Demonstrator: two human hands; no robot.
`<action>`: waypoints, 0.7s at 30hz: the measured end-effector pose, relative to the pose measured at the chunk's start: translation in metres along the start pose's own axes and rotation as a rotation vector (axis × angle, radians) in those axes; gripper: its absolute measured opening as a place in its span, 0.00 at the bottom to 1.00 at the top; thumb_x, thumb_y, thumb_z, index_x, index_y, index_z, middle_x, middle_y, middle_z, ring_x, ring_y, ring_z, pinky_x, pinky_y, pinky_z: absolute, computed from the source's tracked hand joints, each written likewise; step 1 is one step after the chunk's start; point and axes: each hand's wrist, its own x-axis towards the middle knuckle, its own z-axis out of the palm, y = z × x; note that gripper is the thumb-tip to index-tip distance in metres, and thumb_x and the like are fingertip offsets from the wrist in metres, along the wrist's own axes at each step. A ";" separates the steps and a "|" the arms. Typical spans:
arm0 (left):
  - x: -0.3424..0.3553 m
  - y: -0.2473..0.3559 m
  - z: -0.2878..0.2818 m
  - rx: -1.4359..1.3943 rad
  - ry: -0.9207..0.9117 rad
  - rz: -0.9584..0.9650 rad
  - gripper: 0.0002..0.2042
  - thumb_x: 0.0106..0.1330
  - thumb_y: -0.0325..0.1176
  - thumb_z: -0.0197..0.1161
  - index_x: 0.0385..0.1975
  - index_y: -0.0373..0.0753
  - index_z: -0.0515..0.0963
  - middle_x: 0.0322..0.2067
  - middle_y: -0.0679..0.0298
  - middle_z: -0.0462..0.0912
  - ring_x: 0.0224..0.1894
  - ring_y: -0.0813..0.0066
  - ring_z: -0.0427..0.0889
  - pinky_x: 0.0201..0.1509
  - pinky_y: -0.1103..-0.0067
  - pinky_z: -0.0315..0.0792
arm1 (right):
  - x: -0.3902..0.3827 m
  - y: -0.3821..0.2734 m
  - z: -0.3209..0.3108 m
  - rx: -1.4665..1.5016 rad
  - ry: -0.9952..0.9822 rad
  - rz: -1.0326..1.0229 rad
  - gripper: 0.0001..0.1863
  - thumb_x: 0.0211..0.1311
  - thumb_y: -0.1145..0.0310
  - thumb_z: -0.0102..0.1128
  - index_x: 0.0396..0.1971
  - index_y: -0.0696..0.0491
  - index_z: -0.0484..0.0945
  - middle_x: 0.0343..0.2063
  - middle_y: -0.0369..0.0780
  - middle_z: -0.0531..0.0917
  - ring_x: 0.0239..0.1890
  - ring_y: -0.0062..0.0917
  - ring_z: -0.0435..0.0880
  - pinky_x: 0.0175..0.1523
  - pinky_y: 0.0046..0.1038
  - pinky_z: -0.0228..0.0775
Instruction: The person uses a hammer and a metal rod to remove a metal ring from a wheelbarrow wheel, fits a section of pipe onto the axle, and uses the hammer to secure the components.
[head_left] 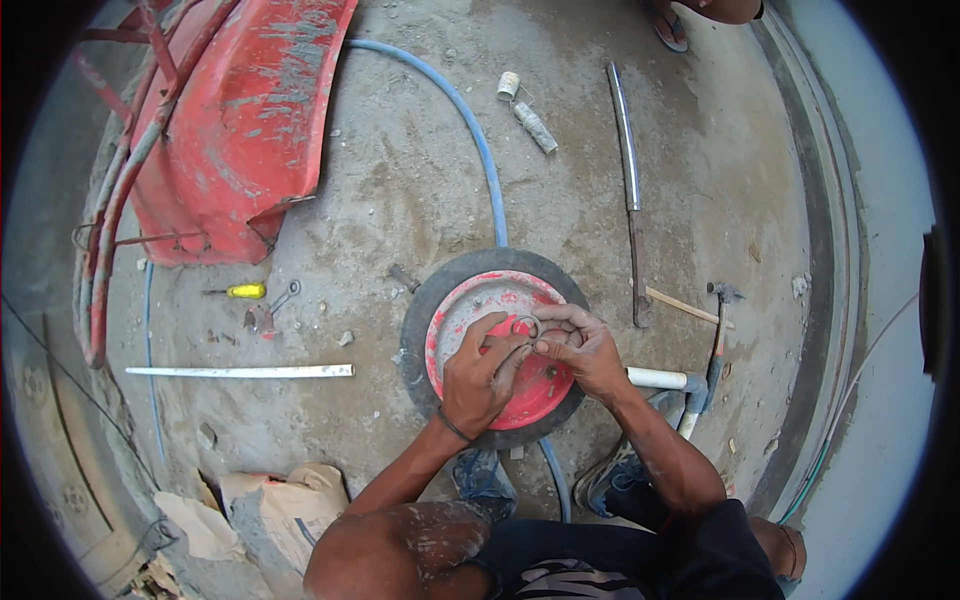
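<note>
A wheel with a black tyre and a scuffed red rim lies flat on the concrete between my feet. My left hand and my right hand meet over its centre, both with fingers pinched round a small metal ring. The fingers hide part of the ring and the hub beneath, so I cannot make out exactly what the ring is. A bolt-like metal piece lies just outside the tyre at its upper left.
An overturned red wheelbarrow, yellow screwdriver, spanner and white pipe lie left. Metal bar, hammer, wooden stick and pipe fittings lie right. A blue hose crosses behind. Another person's foot shows at top.
</note>
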 end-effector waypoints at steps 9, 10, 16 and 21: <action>-0.029 -0.022 0.000 -0.195 0.100 -0.118 0.06 0.62 0.22 0.59 0.37 0.34 0.72 0.45 0.52 0.76 0.41 0.58 0.81 0.43 0.72 0.75 | 0.002 -0.001 0.018 -0.374 -0.170 0.107 0.22 0.58 0.73 0.66 0.53 0.58 0.74 0.36 0.36 0.82 0.38 0.18 0.81 0.45 0.21 0.75; -0.030 -0.022 -0.001 -0.187 0.121 -0.127 0.06 0.62 0.22 0.59 0.37 0.34 0.72 0.45 0.52 0.76 0.41 0.58 0.81 0.43 0.72 0.75 | 0.001 0.002 0.015 -0.378 -0.193 0.111 0.22 0.58 0.73 0.66 0.53 0.58 0.74 0.36 0.36 0.82 0.38 0.18 0.81 0.45 0.21 0.75; -0.054 -0.034 -0.015 -0.388 0.211 -0.335 0.08 0.72 0.32 0.50 0.41 0.34 0.69 0.43 0.55 0.77 0.36 0.67 0.81 0.37 0.78 0.75 | 0.000 0.015 0.044 -1.079 -0.239 -0.445 0.22 0.51 0.71 0.71 0.46 0.58 0.75 0.34 0.41 0.79 0.36 0.28 0.81 0.41 0.28 0.74; -0.076 -0.065 -0.055 -0.876 0.567 -0.530 0.13 0.75 0.38 0.46 0.48 0.35 0.68 0.45 0.56 0.77 0.39 0.67 0.83 0.35 0.78 0.77 | -0.056 0.042 0.034 -1.660 -0.860 -0.475 0.24 0.53 0.69 0.59 0.53 0.52 0.70 0.47 0.47 0.73 0.52 0.41 0.71 0.56 0.49 0.62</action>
